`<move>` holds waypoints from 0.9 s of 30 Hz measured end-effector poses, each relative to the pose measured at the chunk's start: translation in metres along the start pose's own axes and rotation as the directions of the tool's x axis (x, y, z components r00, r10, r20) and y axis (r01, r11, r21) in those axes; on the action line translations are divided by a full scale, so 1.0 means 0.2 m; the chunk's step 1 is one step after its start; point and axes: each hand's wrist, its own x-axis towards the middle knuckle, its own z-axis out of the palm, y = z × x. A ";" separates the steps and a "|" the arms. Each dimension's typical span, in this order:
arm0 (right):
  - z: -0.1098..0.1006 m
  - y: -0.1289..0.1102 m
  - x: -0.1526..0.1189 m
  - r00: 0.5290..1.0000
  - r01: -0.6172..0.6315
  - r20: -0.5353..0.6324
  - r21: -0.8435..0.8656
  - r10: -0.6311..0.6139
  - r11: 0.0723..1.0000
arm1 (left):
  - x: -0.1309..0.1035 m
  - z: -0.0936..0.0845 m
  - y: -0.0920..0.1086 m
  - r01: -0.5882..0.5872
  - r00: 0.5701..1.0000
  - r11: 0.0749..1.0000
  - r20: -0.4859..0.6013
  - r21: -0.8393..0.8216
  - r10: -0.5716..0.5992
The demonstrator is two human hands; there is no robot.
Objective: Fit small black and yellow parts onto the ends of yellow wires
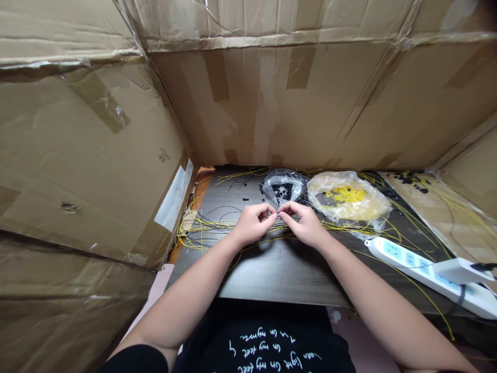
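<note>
Above the middle of the dark table, the fingertips of my left hand and my right hand meet. Both hands are closed in a pinch. What lies between the fingertips is too small to make out. Under and beside the hands, a loose bundle of thin yellow wires with some black ones runs across the table. Just beyond the hands sits a clear plastic bag holding small black pieces. To its right, another open plastic bag contains small yellow pieces.
Cardboard walls enclose the table at the back and sides. A white power strip with a plugged-in adapter lies at the right. Black and yellow pieces rest on a cardboard sheet at the far right.
</note>
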 end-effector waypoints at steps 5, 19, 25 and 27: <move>-0.01 0.00 0.00 0.999 0.001 0.038 0.023 -0.002 1.000 | 0.00 0.00 -0.01 0.046 0.999 0.997 0.022 -0.054 -0.045; -0.04 0.01 0.00 0.995 -0.033 0.097 0.011 0.032 0.999 | 0.00 0.00 -0.01 0.098 0.993 0.986 0.080 -0.133 -0.088; -0.04 0.05 -0.02 0.977 -0.155 0.167 0.127 0.133 0.980 | 0.00 0.00 -0.02 0.094 0.994 0.984 0.066 -0.149 -0.085; -0.05 0.07 -0.01 0.976 -0.187 0.140 0.155 0.166 0.970 | 0.01 0.00 -0.03 0.095 0.995 0.981 0.000 -0.168 -0.096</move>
